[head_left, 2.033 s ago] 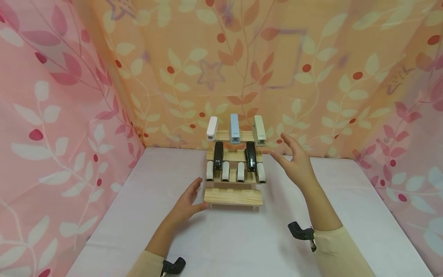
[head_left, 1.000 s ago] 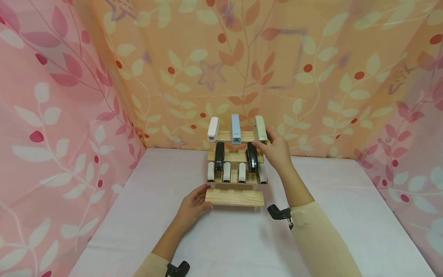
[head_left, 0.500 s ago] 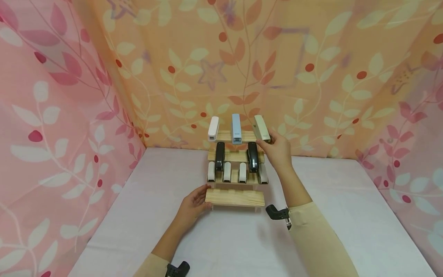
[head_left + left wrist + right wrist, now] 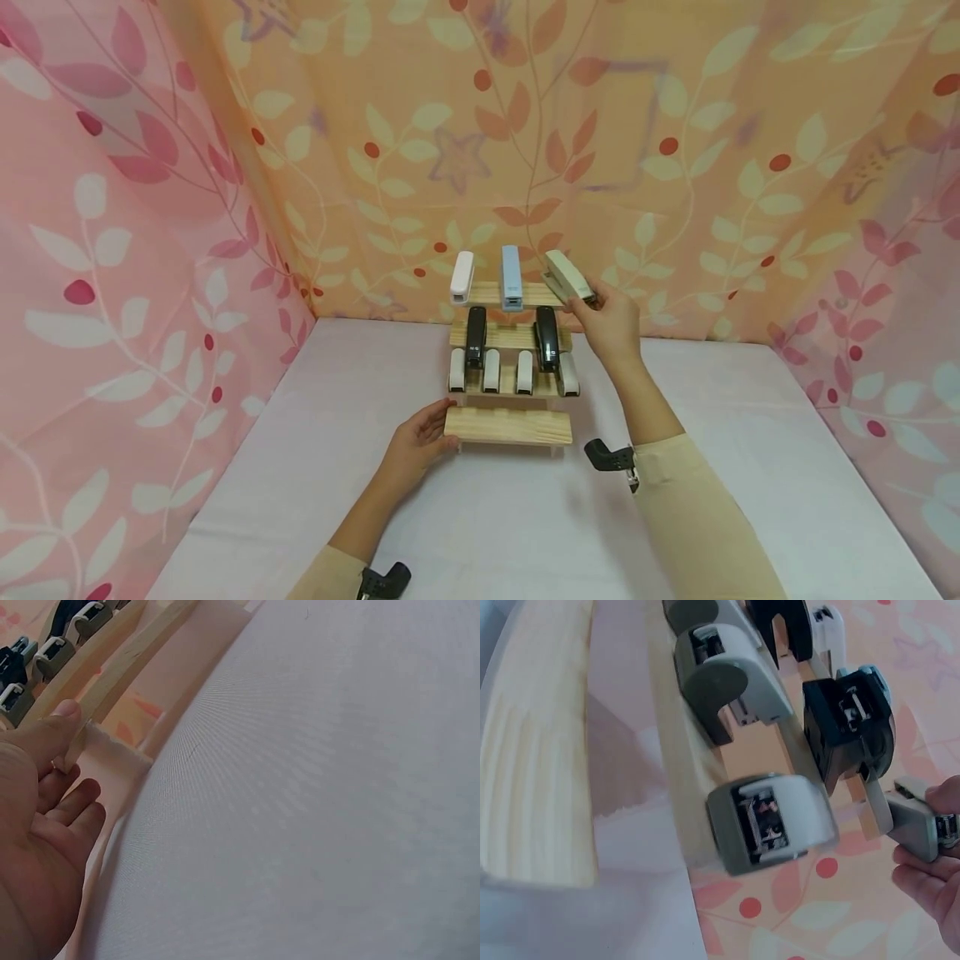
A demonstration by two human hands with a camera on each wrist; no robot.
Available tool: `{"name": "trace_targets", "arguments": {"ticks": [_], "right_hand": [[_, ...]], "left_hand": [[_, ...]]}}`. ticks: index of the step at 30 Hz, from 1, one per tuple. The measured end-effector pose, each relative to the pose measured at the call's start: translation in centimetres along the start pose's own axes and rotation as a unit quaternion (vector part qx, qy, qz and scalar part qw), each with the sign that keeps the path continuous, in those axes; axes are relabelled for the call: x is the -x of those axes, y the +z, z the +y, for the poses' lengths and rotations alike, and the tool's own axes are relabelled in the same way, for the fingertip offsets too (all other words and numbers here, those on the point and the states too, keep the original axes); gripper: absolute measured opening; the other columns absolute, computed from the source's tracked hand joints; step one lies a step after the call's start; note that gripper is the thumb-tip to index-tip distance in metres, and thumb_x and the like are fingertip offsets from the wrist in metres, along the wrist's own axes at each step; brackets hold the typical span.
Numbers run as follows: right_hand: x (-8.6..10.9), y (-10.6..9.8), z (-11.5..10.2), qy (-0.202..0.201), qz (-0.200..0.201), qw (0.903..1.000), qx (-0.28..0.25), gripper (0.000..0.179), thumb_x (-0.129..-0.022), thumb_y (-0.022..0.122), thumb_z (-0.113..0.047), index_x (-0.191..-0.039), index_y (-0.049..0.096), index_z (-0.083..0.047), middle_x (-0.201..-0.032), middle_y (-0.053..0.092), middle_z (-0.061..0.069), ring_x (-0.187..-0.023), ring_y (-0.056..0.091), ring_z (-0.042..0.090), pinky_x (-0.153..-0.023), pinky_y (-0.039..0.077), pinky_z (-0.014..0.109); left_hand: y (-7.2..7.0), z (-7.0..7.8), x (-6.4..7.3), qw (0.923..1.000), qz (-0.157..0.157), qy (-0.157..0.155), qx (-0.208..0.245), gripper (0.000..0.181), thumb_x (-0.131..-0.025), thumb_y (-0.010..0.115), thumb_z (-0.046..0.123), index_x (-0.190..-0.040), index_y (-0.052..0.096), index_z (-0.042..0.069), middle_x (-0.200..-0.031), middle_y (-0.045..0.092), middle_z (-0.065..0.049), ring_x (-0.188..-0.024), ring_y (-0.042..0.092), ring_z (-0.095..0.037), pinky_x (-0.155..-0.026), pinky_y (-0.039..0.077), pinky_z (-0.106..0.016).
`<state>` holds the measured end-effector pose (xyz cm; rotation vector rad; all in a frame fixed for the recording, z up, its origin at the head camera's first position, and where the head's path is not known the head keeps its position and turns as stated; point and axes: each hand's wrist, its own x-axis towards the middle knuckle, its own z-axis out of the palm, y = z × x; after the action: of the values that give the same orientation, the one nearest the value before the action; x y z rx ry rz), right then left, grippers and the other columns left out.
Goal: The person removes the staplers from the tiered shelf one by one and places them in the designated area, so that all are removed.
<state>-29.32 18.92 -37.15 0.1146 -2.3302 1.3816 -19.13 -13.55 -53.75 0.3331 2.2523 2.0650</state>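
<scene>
Pale green oblong stapler (image 4: 568, 277) lies askew at the right end of the top tier of a light wooden stepped rack (image 4: 507, 426), its near end angled out to the right. The right hand (image 4: 612, 327) has its grip closed on that near end, pinching it between thumb and fingers; whether the stapler's far end touches the wood I cannot tell. A light blue stapler (image 4: 512, 279) stands mid-tier, and a white stapler (image 4: 462, 277) at the left end. Two black staplers (image 4: 547, 338) occupy the tier below, then four small white-and-grey staplers (image 4: 491, 372). The left hand (image 4: 412, 447) grips the lowest tier's left end, thumb against the wood. Rack and all stand on a white-covered table (image 4: 480, 525).
</scene>
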Motion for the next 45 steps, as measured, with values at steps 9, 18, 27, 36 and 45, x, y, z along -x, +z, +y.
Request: {"name": "trace_targets", "arguments": {"ticks": [9,18,27,36,45], "right_hand": [[0.9,-1.6,0.0,-0.022,0.029,0.9993,0.006,0.053,-0.096,0.074,-0.018,-0.143,0.058,0.0,-0.133,0.065,0.024,-0.116,0.069,0.033,-0.092,0.061,0.038],[3.4,-3.9,0.1,-0.005,0.036,0.9991,-0.023,0.055,-0.096,0.075,-0.019,-0.145,0.057,-0.003,-0.137,0.061,0.023,-0.123,0.065,0.032,-0.096,0.057,0.03],[6.5,-6.0,0.8,0.004,0.063,0.9972,-0.041,0.053,-0.094,0.077,-0.016,-0.143,0.06,-0.006,-0.133,0.064,0.021,-0.119,0.066,0.031,-0.087,0.057,0.016],[9.2,-6.7,1.9,0.011,0.07,0.9959,-0.056,0.054,-0.092,0.078,-0.011,-0.142,0.059,-0.004,-0.135,0.063,0.02,-0.122,0.064,0.032,-0.087,0.055,0.013],[10.8,-6.8,3.4,0.035,0.075,0.9951,-0.055,0.056,-0.092,0.079,-0.011,-0.144,0.058,-0.005,-0.136,0.062,0.02,-0.123,0.062,0.032,-0.087,0.054,0.011]], "left_hand": [[0.1,-0.1,-0.1,1.0,0.002,0.003,-0.008,0.073,-0.085,0.084,0.02,-0.149,0.051,0.008,-0.152,0.055,-0.005,-0.142,0.05,-0.025,-0.114,0.043,-0.024],[0.1,-0.2,0.0,0.9999,0.008,-0.001,-0.009,0.07,-0.085,0.084,0.021,-0.148,0.054,0.013,-0.151,0.055,-0.002,-0.142,0.05,-0.022,-0.115,0.043,-0.025],[0.1,-0.4,0.0,0.9998,0.007,0.008,-0.015,0.069,-0.085,0.084,0.022,-0.147,0.055,0.013,-0.151,0.055,-0.002,-0.142,0.05,-0.022,-0.115,0.043,-0.027],[-0.2,-0.4,0.1,0.9997,0.011,-0.001,-0.02,0.068,-0.085,0.084,0.021,-0.146,0.056,0.013,-0.15,0.056,-0.001,-0.142,0.05,-0.021,-0.115,0.043,-0.025],[-0.2,-0.5,0.0,0.9998,0.008,0.003,-0.02,0.068,-0.085,0.084,0.024,-0.146,0.057,0.012,-0.15,0.056,-0.003,-0.141,0.051,-0.024,-0.114,0.044,-0.027]]}}
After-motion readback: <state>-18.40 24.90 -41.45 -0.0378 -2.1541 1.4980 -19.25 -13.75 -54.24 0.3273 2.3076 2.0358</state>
